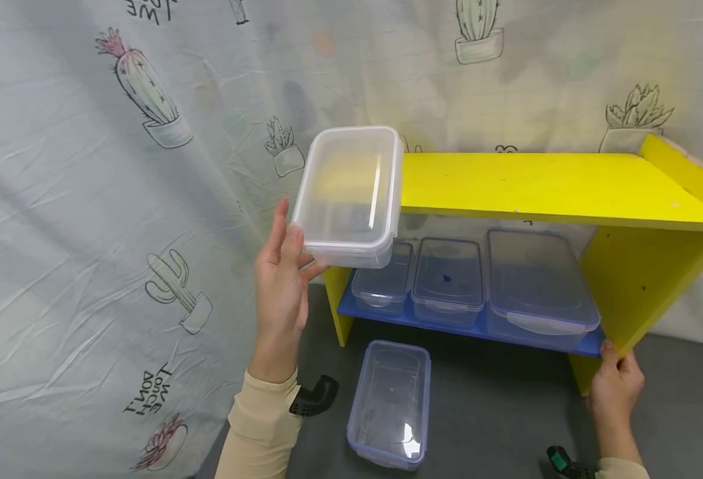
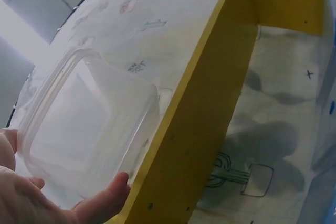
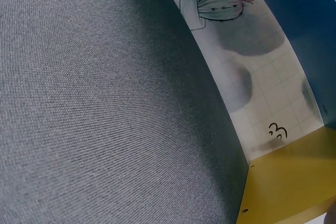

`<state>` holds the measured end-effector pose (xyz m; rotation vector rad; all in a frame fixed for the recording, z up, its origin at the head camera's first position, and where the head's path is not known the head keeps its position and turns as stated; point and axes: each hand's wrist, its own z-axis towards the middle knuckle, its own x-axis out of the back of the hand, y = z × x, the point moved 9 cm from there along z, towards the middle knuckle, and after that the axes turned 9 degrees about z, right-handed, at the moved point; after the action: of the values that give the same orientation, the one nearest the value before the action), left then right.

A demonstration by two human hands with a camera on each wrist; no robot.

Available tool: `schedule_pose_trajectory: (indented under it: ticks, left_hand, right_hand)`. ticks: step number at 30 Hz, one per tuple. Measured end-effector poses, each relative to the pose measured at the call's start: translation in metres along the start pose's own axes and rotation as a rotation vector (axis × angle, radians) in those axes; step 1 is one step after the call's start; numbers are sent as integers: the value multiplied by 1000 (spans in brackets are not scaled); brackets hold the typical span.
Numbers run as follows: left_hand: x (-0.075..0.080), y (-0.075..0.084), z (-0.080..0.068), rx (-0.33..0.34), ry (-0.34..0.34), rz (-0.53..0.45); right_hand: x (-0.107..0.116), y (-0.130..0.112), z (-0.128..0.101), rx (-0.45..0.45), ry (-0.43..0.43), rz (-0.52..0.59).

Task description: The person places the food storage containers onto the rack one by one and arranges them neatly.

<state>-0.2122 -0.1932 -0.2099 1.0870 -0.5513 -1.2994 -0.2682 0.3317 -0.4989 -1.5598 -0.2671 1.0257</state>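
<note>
My left hand (image 1: 281, 289) holds up a clear food container with a white-rimmed lid (image 1: 348, 189), gripping its lower left corner with thumb and fingers. The container is tilted, at the left end of the yellow shelf unit (image 1: 525, 183). In the left wrist view, the hand's fingers (image 2: 107, 200) press against the container's base and rim. My right hand (image 1: 617, 382) grips the lower front edge of the unit's right side panel, near the blue shelf (image 1: 592, 343). The right wrist view leaves that hand almost wholly out.
On the blue shelf stand a small container (image 1: 384, 279), a medium container (image 1: 447, 276) and a large container (image 1: 539, 286), all lidded. Another lidded container (image 1: 390, 402) rests on the dark grey surface (image 1: 495, 419) in front. A cactus-print curtain (image 1: 207, 166) hangs behind and left.
</note>
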Motion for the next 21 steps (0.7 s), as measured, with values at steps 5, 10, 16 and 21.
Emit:
schedule_pose_trajectory:
  ticks: [5,10,16,21]
  left_hand:
    - [-4,3,14,4,-8,39]
    - [-6,5,24,20,-4,78]
    - [-12,8,38,30,-26,139]
    - [-17,12,50,37,-48,202]
  right_hand:
    - [1,2,1,12,10,-10]
    - [1,1,1,24,12,4]
    - [0,-1,2,24,1,-15]
    - [0,-2,0,18,-5,-55]
